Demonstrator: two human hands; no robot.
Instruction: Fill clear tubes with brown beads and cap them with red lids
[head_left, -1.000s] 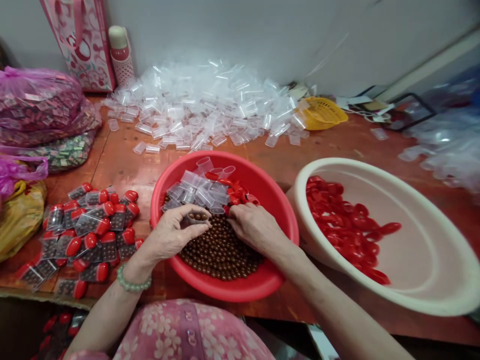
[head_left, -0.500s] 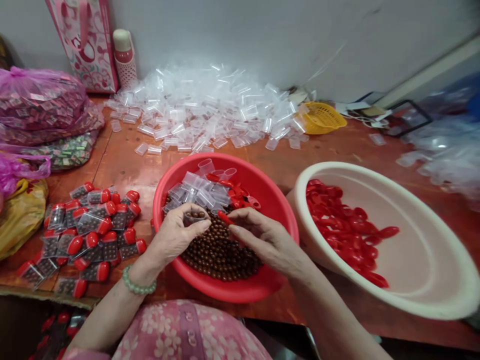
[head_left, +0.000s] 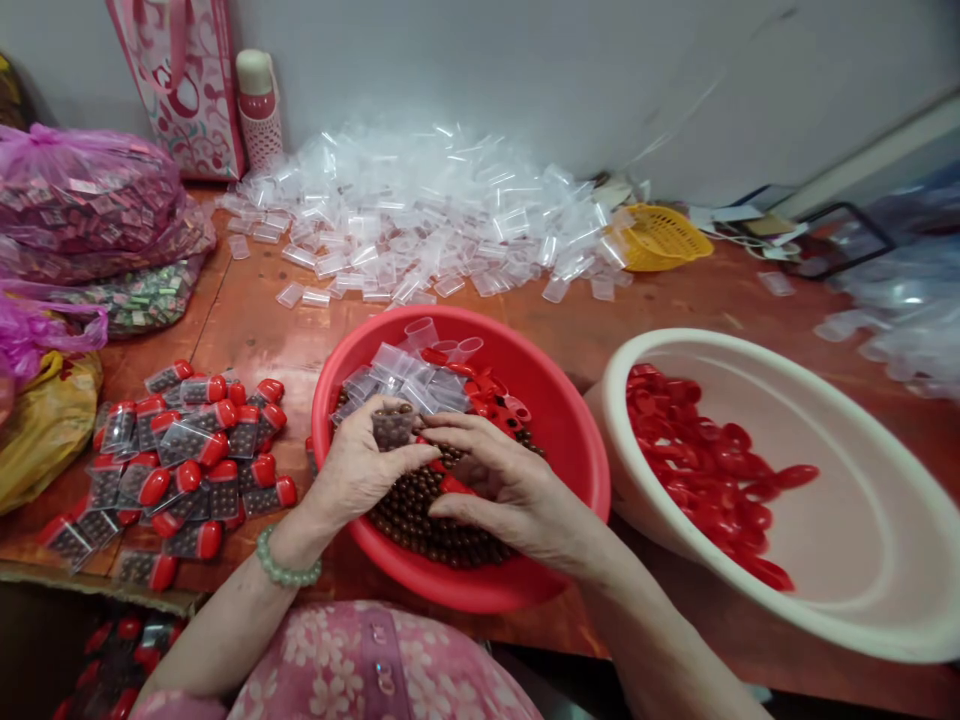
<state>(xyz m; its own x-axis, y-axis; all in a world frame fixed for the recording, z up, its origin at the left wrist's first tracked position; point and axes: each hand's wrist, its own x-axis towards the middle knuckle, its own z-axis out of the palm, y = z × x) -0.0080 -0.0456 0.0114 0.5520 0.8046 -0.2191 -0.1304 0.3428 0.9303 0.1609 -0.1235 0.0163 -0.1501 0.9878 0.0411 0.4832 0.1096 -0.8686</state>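
Note:
Over the red basin (head_left: 600, 470), my left hand (head_left: 364, 465) grips a clear plastic case (head_left: 394, 428) filled with brown beads, between thumb and fingers. Close beside it is my right hand (head_left: 499, 480), its fingertips near the case and its thumb apart from the fingers; a bit of red shows between the hands, and whether the right fingers grip it is unclear. Below them lie loose brown beads (head_left: 427, 515). Clear empty cases (head_left: 401, 372) and red caps (head_left: 491, 390) rest at the back inside the basin.
Filled cases with red caps (head_left: 202, 445) lie piled at left. A cream basin (head_left: 885, 510) at right holds red caps. Behind are a heap of clear cases (head_left: 435, 220), a yellow basket (head_left: 664, 240), a bottle (head_left: 260, 115) and a patterned bag (head_left: 191, 90). Pink plastic bags (head_left: 90, 205) stand far left.
The bead-filled case has tilted in my left hand, showing its flat side. My right hand has moved left, up to the case. The whole view has shifted slightly.

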